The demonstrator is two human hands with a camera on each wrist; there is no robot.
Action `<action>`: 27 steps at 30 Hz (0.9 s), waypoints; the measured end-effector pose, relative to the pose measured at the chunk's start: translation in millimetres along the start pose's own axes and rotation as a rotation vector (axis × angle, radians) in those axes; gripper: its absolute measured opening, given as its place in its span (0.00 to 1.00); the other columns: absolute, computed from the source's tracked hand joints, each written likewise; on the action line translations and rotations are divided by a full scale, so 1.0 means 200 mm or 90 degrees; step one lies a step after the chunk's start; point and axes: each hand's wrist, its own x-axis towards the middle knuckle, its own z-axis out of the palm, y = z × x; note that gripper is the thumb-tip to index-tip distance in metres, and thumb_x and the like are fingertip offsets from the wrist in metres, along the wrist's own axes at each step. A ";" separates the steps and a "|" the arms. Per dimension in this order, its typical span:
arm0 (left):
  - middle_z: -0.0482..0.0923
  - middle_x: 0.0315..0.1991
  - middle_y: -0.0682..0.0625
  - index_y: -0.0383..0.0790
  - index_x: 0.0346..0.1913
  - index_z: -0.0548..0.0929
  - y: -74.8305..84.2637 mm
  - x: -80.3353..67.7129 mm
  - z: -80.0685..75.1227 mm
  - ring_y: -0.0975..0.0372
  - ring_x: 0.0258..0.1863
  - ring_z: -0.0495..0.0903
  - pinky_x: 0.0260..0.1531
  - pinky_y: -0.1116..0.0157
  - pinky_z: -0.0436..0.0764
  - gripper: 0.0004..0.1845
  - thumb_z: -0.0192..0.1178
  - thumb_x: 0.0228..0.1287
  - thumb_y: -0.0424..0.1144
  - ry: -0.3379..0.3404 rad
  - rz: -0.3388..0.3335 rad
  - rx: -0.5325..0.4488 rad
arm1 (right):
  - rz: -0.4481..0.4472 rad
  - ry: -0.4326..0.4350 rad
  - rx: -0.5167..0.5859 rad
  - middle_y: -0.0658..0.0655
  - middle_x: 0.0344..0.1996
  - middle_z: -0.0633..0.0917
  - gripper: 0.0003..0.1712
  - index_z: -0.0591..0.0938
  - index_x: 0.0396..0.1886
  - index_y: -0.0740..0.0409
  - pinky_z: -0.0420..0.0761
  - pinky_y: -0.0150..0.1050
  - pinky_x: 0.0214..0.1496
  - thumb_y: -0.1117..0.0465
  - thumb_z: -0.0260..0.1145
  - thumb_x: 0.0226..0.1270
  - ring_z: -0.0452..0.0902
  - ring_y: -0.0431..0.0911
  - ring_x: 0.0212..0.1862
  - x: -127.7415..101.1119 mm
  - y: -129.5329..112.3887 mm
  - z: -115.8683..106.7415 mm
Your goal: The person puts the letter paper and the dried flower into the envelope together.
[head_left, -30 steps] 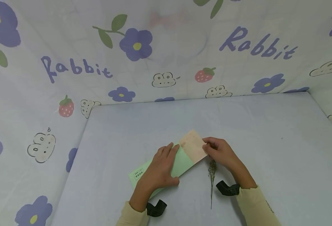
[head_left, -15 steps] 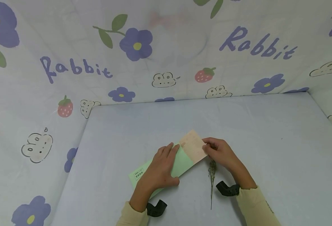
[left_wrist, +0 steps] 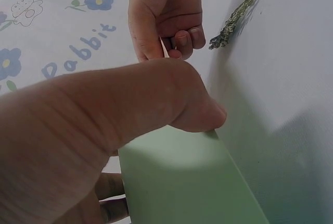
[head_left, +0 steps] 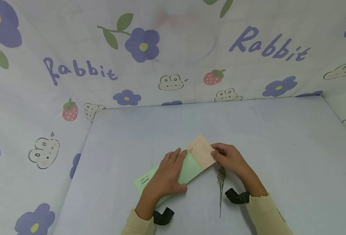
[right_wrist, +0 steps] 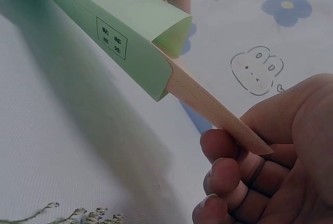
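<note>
A light green envelope [head_left: 187, 169] lies slanted over the table, its open end bulging in the right wrist view [right_wrist: 125, 31]. A peach card [head_left: 201, 151] sticks partly out of that end. My left hand [head_left: 167, 174] grips the envelope [left_wrist: 187, 182], thumb on its near edge. My right hand [head_left: 227, 156] pinches the card's [right_wrist: 218, 112] outer end between thumb and fingers. A dried flower sprig [head_left: 221, 182] lies on the table just under my right hand; its tip shows in the left wrist view [left_wrist: 239, 13].
The table [head_left: 264, 137] is covered with pale lavender cloth. Printed cloth walls [head_left: 173, 55] with flowers, strawberries and "Rabbit" lettering close in the back and both sides. Black wrist mounts [head_left: 237, 196] sit on both forearms.
</note>
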 end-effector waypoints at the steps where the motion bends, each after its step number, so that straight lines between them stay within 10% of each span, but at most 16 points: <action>1: 0.56 0.76 0.37 0.38 0.78 0.56 0.00 0.00 0.00 0.45 0.72 0.57 0.66 0.47 0.63 0.54 0.68 0.44 0.39 0.000 0.000 0.001 | 0.000 0.001 -0.002 0.56 0.24 0.78 0.18 0.80 0.58 0.72 0.73 0.38 0.27 0.65 0.59 0.75 0.70 0.45 0.24 0.00 0.00 0.00; 27: 0.55 0.76 0.37 0.39 0.78 0.56 0.00 0.01 0.00 0.46 0.72 0.57 0.66 0.48 0.63 0.54 0.67 0.44 0.39 -0.006 -0.005 0.000 | -0.006 -0.013 0.013 0.57 0.23 0.77 0.20 0.78 0.60 0.73 0.73 0.38 0.27 0.65 0.59 0.75 0.69 0.44 0.24 0.00 0.00 0.00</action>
